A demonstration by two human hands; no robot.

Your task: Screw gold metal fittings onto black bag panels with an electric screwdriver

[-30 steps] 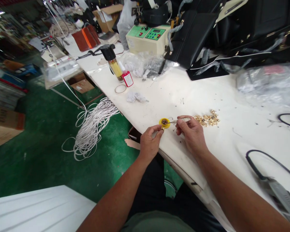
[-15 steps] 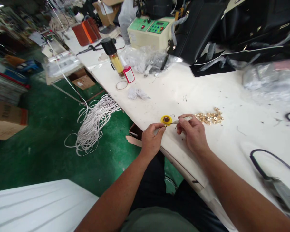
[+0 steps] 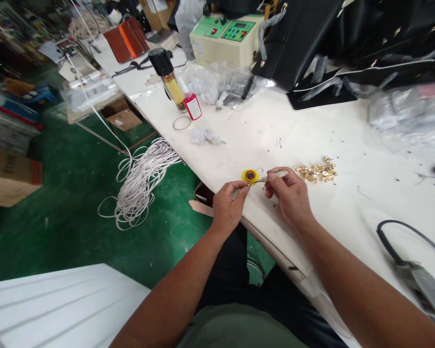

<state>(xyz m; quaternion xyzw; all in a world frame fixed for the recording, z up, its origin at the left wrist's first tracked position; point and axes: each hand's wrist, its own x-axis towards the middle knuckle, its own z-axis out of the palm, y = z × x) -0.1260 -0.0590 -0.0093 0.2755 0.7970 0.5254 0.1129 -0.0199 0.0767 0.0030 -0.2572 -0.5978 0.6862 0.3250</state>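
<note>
My left hand [image 3: 229, 205] pinches a small gold metal piece [image 3: 248, 184] between thumb and fingertip, just in front of a round yellow container [image 3: 250, 176] with dark contents. Closed around a pale, thin-tipped tool [image 3: 278, 174], my right hand [image 3: 290, 193] angles its tip toward the gold piece. Whether tip and piece touch is too small to tell. To the right of my right hand, a cluster of gold metal pieces [image 3: 317, 172] lies on the white table [image 3: 239, 140].
A red-labelled bottle [image 3: 193, 107] stands beside a black-capped jar [image 3: 170, 82] at the table's left edge. Behind are a green-panelled machine [image 3: 226, 43] and black bags [image 3: 297, 43]. A grey corded device [image 3: 422, 285] lies at right. White cord [image 3: 141, 186] is heaped on the floor.
The view has shifted slightly. Both hands keep nearly the same pose, still holding the gold piece and the tool close together.
</note>
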